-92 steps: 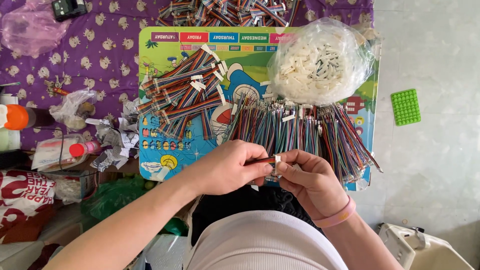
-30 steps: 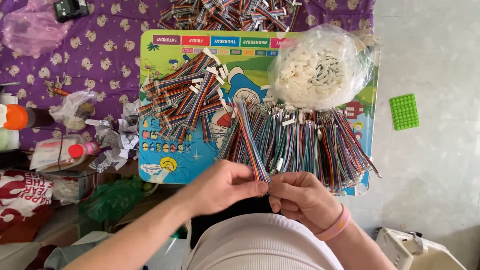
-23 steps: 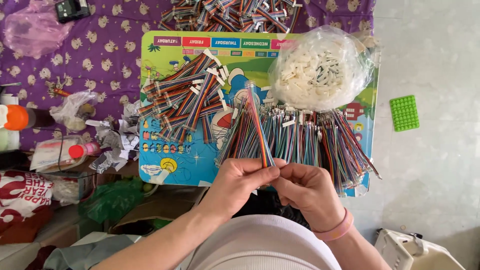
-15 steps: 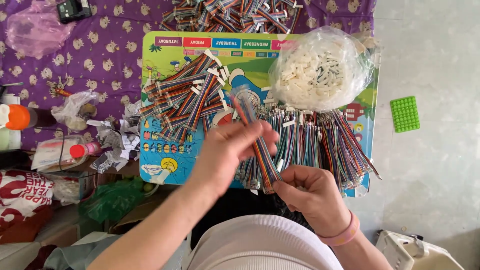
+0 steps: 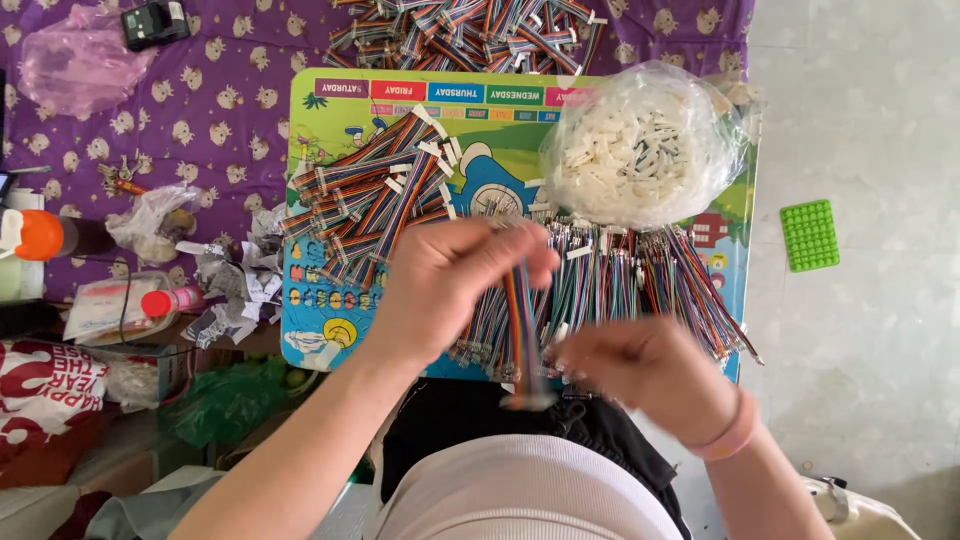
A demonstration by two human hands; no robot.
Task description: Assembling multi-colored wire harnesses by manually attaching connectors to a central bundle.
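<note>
1. You are holding a rainbow-coloured flat ribbon cable [image 5: 523, 330] between your two hands, just above the near edge of the colourful cartoon-printed board [image 5: 330, 130] that is serving as your worktop.
2. Your left hand [image 5: 450, 285] is gripping the upper part of the cable, fingers curled and its grip clamped on it; the hand is blurred.
3. Your right hand [image 5: 640, 370] is sitting at the cable's lower end, where a pale connector is showing near your lap. It is too blurred for me to tell whether its grip is closed on the cable or only touching it.
4. A pink band [image 5: 735, 432] is circling your right wrist.
5. Behind your hands, a wide row of similar multicoloured wire bundles [image 5: 660, 275] is lying across the board.
6. A second heap of striped ribbon cables with white ends [image 5: 370, 195] is lying to the left of that row.
7. A clear plastic bag of white connector housings [image 5: 640, 145] is resting on the board's far right corner.
8. More cables [image 5: 470, 30] are lying beyond the board on the purple patterned cloth [image 5: 220, 110].
9. A small green studded block [image 5: 808, 235] is lying well apart on the grey floor to the right.
</note>
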